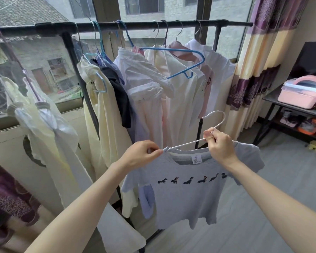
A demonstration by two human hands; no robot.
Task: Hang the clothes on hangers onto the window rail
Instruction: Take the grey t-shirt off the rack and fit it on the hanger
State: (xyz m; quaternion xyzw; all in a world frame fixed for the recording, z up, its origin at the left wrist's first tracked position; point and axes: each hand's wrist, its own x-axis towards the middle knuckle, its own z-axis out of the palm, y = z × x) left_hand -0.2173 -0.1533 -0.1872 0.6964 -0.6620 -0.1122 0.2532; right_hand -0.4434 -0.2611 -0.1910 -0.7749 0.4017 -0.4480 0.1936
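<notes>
centrally, my right hand (220,143) pinches the neck of a thin white wire hanger (214,125) just below its hook, fingers curled round the wire. my left hand (141,155) pinches the left shoulder of a light grey t-shirt with a row of small dark dogs across the chest (186,198), thumb and forefinger closed on the fabric where the hanger's left end sits inside the neckline. the t-shirt hangs from the hanger, held in the air below and in front of the black metal rail across the window (140,25). on that rail, pale cream, white and pink garments (153,84) hang crowded together; a bare blue plastic hanger (181,57) lies tilted across them. at the right, a purple and cream striped curtain (257,57) hangs beside a dark shelf carrying a pink plastic box (299,95).
</notes>
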